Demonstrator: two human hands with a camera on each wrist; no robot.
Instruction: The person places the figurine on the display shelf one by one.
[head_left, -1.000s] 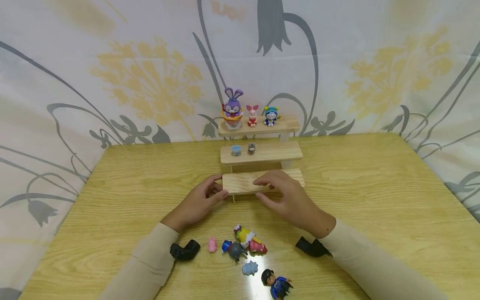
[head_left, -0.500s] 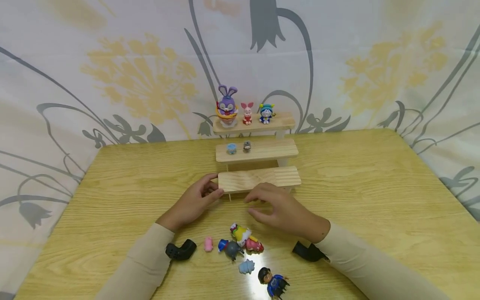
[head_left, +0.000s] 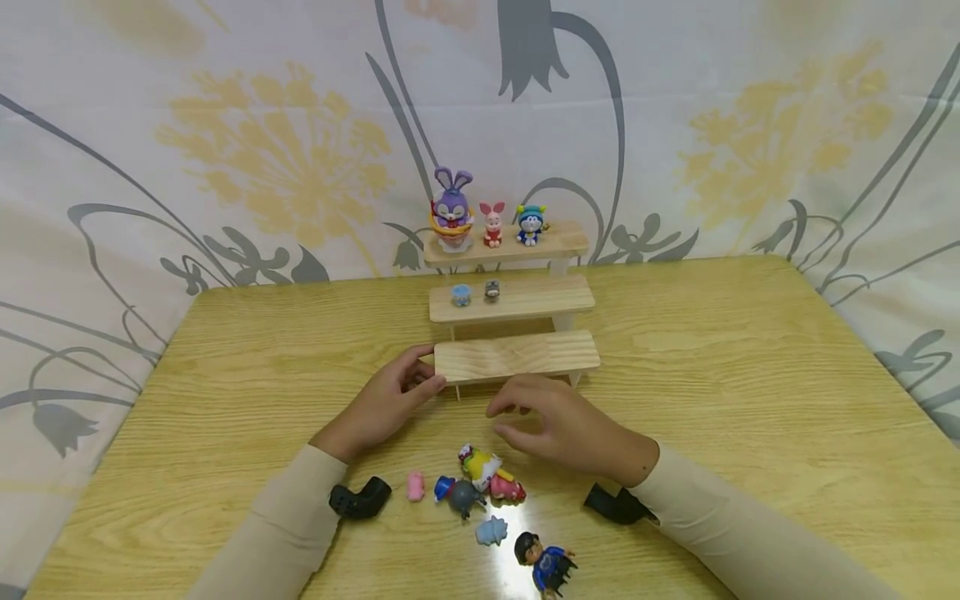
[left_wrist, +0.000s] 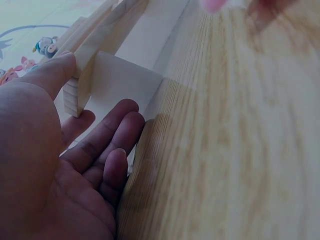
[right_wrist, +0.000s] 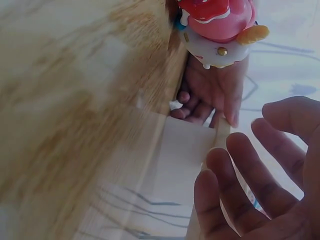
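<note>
My left hand (head_left: pixel 386 408) grips the left end of the bottom board (head_left: pixel 517 354) of a three-step wooden display stand. In the left wrist view its thumb lies on the board's edge (left_wrist: pixel 77 92), with a finger curled behind it and the other fingers beneath. In front of the bottom board hovers my right hand (head_left: pixel 558 421), fingers spread in a loose curve and nothing between them. Nearest to it on the table is a yellow, white and pink figurine (head_left: pixel 483 468), which looms large in the right wrist view as a pink-and-white figurine (right_wrist: pixel 220 30).
A purple rabbit (head_left: pixel 452 208), a pink piglet (head_left: pixel 492 227) and a blue-capped figurine (head_left: pixel 530 227) sit on top. Two tiny figurines occupy the middle board (head_left: pixel 543 297). Before me lie a grey figurine (head_left: pixel 461 497), a pink one (head_left: pixel 416 486), a pale blue one (head_left: pixel 492 531) and a toy man (head_left: pixel 551 571).
My right hand has drawn back from over the bottom board to the space before it. My left hand keeps its grip on the board's end. The whole view has shifted slightly.
</note>
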